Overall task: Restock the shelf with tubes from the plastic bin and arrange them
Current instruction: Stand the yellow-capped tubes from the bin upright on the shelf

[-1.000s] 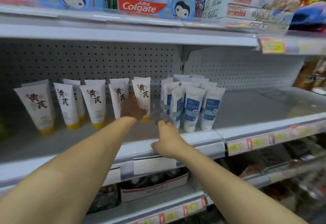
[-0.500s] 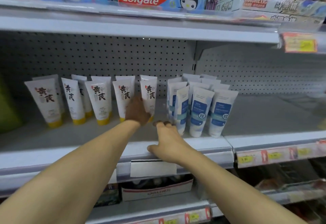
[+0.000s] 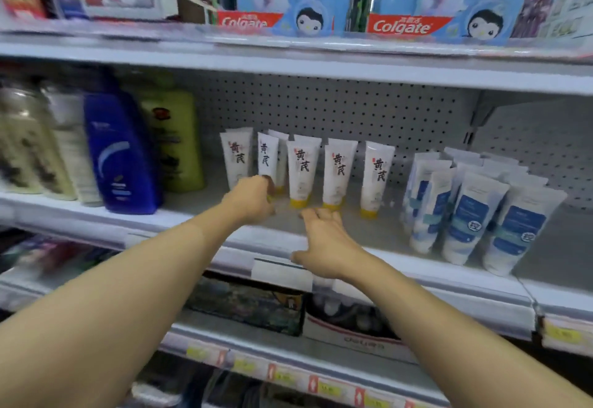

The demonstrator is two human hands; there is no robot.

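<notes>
White tubes with yellow caps stand cap-down in a row on the middle shelf, with more behind them. My left hand grips the lower part of the second tube from the left, its thumb across the front. My right hand lies flat on the shelf just in front of the third and fourth tubes, fingers straight and holding nothing. To the right stands a packed group of white-and-blue tubes. The plastic bin is out of view.
Tall bottles fill the shelf's left end, among them a blue one and a green one. Colgate boxes line the shelf above. Below sit a cardboard box and dark packs. Bare shelf shows at the far right.
My left hand has moved left along the row, from the rightmost white tubes to the second one. My right hand followed left along the shelf front, and the view swung left, revealing bottles.
</notes>
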